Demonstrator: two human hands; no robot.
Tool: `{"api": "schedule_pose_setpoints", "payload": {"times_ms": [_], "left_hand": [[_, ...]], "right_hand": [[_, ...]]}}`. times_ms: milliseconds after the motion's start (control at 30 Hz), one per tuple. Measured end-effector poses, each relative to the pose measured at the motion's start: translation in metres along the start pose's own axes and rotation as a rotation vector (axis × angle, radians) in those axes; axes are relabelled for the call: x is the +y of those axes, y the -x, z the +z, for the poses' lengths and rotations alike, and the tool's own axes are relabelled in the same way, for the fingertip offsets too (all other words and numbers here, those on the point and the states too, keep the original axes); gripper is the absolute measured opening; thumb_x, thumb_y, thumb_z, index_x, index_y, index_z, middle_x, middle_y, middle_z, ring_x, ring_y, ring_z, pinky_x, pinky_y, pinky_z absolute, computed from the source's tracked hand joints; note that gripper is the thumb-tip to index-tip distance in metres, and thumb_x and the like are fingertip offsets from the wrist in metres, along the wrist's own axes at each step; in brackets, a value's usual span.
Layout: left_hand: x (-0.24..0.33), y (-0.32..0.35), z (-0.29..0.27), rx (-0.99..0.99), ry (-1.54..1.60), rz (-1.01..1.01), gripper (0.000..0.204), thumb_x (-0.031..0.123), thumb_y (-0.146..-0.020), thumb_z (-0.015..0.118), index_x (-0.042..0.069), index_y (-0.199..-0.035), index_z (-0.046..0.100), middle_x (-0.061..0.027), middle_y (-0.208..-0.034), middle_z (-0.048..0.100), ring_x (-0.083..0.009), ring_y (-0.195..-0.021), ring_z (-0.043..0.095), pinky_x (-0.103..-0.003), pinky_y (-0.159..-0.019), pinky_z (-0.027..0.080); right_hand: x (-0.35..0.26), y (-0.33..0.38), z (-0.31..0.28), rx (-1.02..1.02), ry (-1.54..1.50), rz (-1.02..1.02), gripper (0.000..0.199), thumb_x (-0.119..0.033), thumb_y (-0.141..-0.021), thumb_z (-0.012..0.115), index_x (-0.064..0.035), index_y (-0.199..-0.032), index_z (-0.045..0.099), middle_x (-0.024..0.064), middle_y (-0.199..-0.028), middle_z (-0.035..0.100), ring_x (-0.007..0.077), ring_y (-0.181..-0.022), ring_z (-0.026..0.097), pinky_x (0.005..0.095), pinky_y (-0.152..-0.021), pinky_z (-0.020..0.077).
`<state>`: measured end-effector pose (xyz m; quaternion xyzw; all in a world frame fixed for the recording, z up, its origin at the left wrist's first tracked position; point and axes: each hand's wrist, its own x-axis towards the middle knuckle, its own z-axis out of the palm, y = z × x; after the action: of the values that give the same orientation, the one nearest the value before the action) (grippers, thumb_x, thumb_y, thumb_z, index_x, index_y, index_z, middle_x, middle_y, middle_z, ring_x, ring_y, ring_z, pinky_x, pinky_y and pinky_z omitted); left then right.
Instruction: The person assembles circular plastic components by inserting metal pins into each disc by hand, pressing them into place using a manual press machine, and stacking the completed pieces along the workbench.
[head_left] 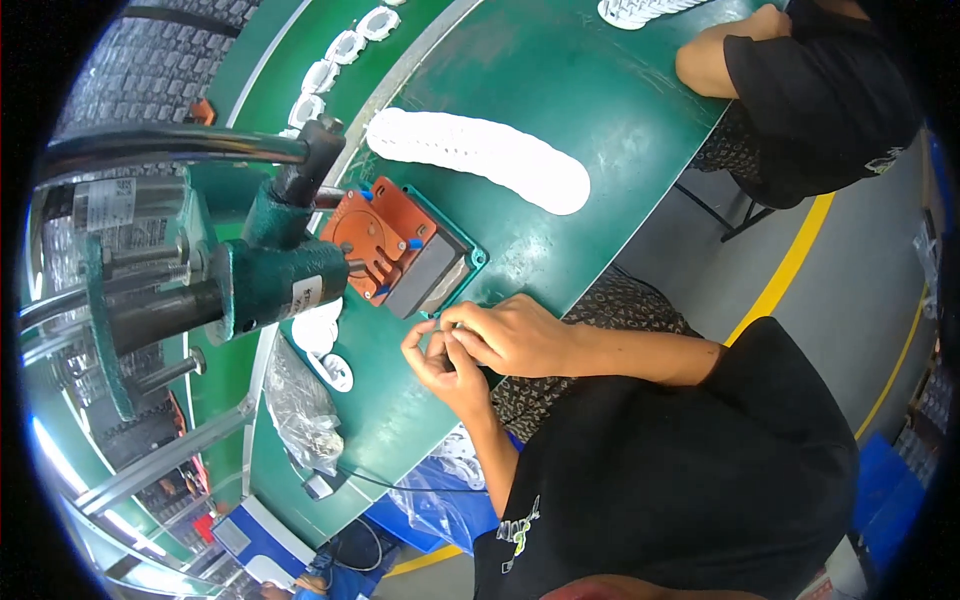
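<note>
1 left hand (450, 375) and 1 right hand (515, 338) meet at the fingertips near frame centre; I cannot tell whether they pinch anything. Slipping fingers could drop any small piece near the orange fixture (380, 242), left of centre on the desk (510, 80).

Bright, fairly even light over my bench. Mark: the orange fixture (362, 232). To its upper right, the row of white discs (480, 150) burns out, the right end nearly flat white. Just right of it, pale glare on the green tabletop (535, 250). To its left, hard streaks of shine along the metal bar (170, 146); well below left, a glowing white strip (60, 455). Well below right, my black shirt (670, 475) sinks dark, folds faint. My right hand (515, 337) and left hand (452, 372), just below right, fairly sharp; detail between fingertips too small to read. Far right, the yellow floor line (785, 270) bows; black corners.
</note>
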<state>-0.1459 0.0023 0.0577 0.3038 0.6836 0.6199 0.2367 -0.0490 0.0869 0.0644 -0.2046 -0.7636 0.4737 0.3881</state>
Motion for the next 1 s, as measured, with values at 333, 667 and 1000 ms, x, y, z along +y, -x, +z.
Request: {"api": "schedule_pose_setpoints", "payload": {"times_ms": [333,667,1000], "left_hand": [[0.018,0.001,-0.003,0.116,0.247,-0.054,0.02,0.004,-0.091,0.056,0.002,-0.11,0.05,-0.0061,-0.083,0.058,-0.0119,-0.077,0.056,-0.024,-0.073,0.045],[0.046,0.009,-0.012,0.01,0.358,-0.175,0.031,-0.002,-0.087,0.058,0.0,-0.117,0.051,-0.013,-0.112,0.058,-0.018,-0.104,0.058,-0.028,-0.086,0.048],[0.033,0.022,-0.019,-0.269,0.085,0.258,0.042,0.009,-0.08,0.069,-0.001,-0.12,0.058,-0.024,-0.138,0.046,-0.0364,-0.128,0.048,-0.045,-0.105,0.039]], "right_hand": [[-0.012,0.004,-0.045,-0.146,0.273,0.226,0.055,-0.046,-0.086,0.064,-0.0034,-0.117,0.052,0.0215,-0.082,0.068,0.0386,-0.069,0.066,0.0469,-0.058,0.0517],[-0.022,0.001,-0.049,-0.156,-1.028,0.782,0.028,-0.025,-0.099,0.053,-0.0006,-0.109,0.063,-0.0049,-0.069,0.048,-0.0002,-0.054,0.033,0.0199,-0.046,0.0238],[0.0,-0.01,-0.057,-0.484,-1.296,0.92,0.024,-0.026,-0.098,0.053,-0.01,-0.08,0.053,-0.0098,-0.054,0.028,0.0035,-0.042,0.021,0.0248,-0.041,0.0136]]}}
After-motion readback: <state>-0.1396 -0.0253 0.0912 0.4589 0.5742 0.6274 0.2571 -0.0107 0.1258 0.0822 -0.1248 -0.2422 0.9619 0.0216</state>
